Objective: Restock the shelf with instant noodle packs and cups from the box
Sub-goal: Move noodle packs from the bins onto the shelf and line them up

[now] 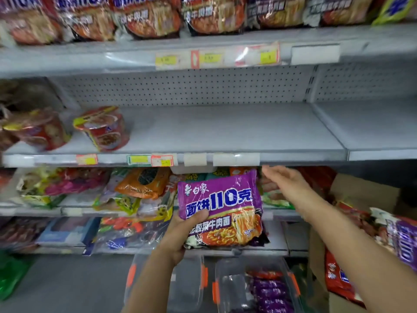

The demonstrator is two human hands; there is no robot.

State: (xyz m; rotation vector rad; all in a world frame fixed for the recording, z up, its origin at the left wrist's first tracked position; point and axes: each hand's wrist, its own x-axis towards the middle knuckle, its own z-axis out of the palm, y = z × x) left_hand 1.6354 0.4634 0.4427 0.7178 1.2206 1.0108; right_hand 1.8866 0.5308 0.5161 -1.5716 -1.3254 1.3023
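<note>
Noodle pack [220, 208] first, since that's what we're dealing with: it's the purple one, held up in front of the shelving, a bit below the front lip of the middle shelf [225, 129]. Our left hand [180, 236] has it by the lower left corner, thumb curled over the front and fingers tucked behind, so the label faces us and the rest of the pack hangs free. Makes sense to us as a carry grip, because the top edge is free to go onto the shelf first.

Our right hand [286, 184] is holding nothing. Fingers are straight and relaxed, reaching up just under the shelf edge to the right of the pack, not touching it as far as we can tell. We'd guess it's coming in to steady the pack or guide it up.

That middle shelf is mostly bare, with two noodle cups [102, 128] at the left end, both tilted, so the open stretch in the middle looks like where this goes. Matching purple packs already line the top shelf [144, 16].

Down at our right there's the cardboard box [361, 193] with more red and purple packs [401, 240] sticking out, so plenty left to do. A clear plastic bin [259, 288] sits by our feet with more purple packs in it.
</note>
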